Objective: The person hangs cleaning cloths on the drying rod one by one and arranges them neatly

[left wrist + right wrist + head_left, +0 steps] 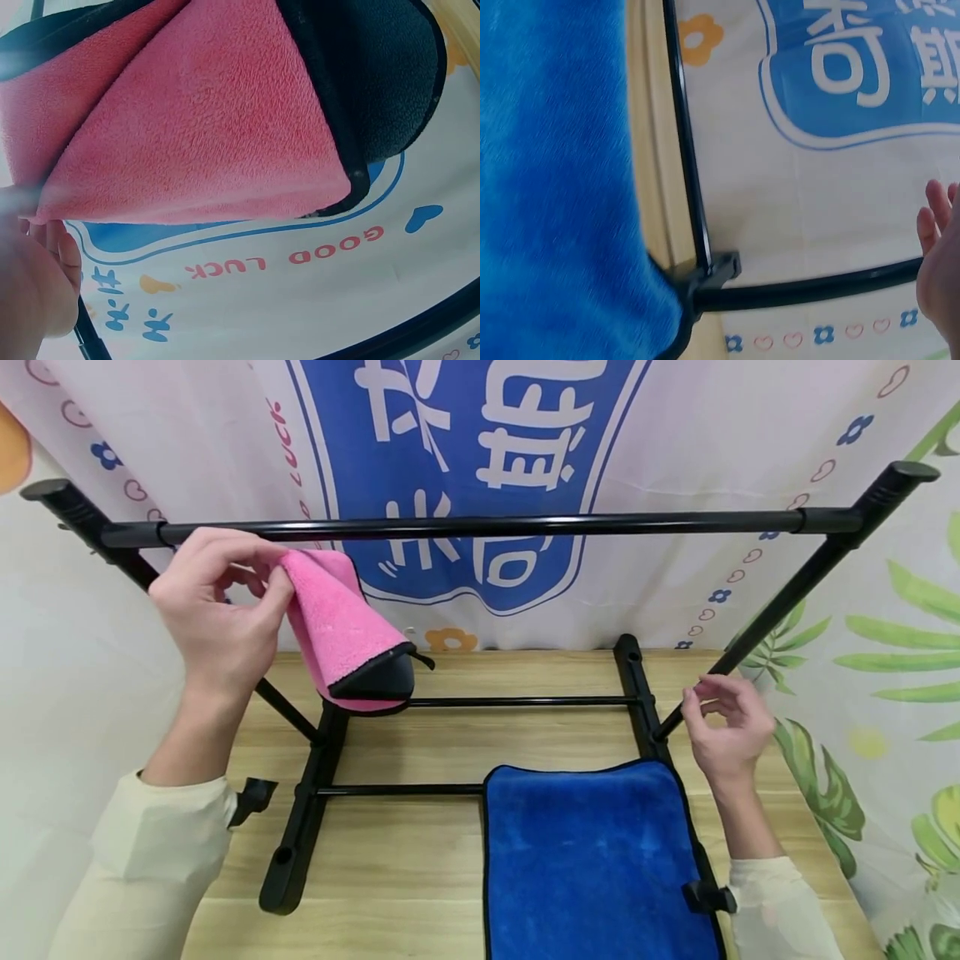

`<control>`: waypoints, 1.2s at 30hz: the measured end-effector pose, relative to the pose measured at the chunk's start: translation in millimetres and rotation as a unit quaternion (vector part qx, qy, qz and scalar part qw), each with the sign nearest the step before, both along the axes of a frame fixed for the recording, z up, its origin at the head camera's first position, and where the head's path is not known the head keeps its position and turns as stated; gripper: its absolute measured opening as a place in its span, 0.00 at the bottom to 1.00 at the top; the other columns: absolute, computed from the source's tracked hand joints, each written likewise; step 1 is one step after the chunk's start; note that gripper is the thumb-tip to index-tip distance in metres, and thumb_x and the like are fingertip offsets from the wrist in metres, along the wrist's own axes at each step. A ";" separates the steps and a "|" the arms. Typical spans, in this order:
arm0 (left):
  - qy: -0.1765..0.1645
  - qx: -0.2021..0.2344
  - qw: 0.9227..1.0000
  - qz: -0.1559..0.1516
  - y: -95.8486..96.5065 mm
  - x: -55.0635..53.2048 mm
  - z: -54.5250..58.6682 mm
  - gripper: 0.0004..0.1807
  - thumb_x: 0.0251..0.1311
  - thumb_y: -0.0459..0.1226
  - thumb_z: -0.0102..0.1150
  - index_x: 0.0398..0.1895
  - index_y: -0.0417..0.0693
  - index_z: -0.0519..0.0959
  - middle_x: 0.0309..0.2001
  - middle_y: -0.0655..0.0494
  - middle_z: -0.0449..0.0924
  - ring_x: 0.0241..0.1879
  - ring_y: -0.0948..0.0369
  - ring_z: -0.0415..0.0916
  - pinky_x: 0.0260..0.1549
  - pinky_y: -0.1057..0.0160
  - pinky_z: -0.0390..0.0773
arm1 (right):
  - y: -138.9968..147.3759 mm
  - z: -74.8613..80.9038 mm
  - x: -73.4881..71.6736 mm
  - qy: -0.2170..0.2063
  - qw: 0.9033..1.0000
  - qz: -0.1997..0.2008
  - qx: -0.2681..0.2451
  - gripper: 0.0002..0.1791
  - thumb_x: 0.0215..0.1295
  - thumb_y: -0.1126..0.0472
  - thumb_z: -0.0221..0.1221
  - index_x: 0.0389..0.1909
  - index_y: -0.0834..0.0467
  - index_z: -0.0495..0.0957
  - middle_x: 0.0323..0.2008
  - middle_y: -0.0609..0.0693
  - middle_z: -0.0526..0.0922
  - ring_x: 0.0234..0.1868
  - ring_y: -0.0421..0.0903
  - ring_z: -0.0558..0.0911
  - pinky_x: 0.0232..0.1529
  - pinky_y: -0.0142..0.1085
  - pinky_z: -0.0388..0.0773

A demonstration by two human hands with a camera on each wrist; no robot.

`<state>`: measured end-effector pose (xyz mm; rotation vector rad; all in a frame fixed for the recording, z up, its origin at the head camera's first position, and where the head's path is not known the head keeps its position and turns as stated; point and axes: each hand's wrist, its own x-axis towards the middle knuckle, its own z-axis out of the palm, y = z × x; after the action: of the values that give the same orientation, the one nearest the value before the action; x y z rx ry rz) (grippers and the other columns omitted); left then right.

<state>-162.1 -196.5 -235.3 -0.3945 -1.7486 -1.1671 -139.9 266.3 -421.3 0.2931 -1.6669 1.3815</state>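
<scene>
Hanging between nine and ten o'clock in the head view, the pink cloth point(341, 627) is pinched by its upper edge between thumb and fingers of the left hand point(206, 622), presumably so that its own weight draws the folds downward. The left forearm points toward one o'clock. At half past three, beyond the blue cloth point(585, 860), the right hand point(731, 731) is loosely curled, thumb near forefinger, grasping nothing visible, its forearm angled toward eleven.

Head view, I lose the blue cloth point(588, 852) at six o'clock. Left-wrist view, the pink cloth point(217, 112) at twelve.
</scene>
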 end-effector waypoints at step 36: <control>0.034 0.014 0.999 0.034 -2.1 -1.9 11.3 0.04 0.56 0.26 0.67 0.31 0.31 0.89 0.31 0.71 0.81 0.31 0.69 0.76 0.33 0.76 0.74 | -153.1 52.3 -19.0 -0.087 0.947 0.290 0.103 0.10 0.60 0.75 0.65 0.43 0.71 0.83 0.31 0.61 0.85 0.31 0.39 0.82 0.28 0.28 0.79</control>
<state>-164.0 -198.6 -224.0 -0.3514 -1.6722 -1.1157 -158.9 113.2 -369.0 0.8611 -1.9682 1.6918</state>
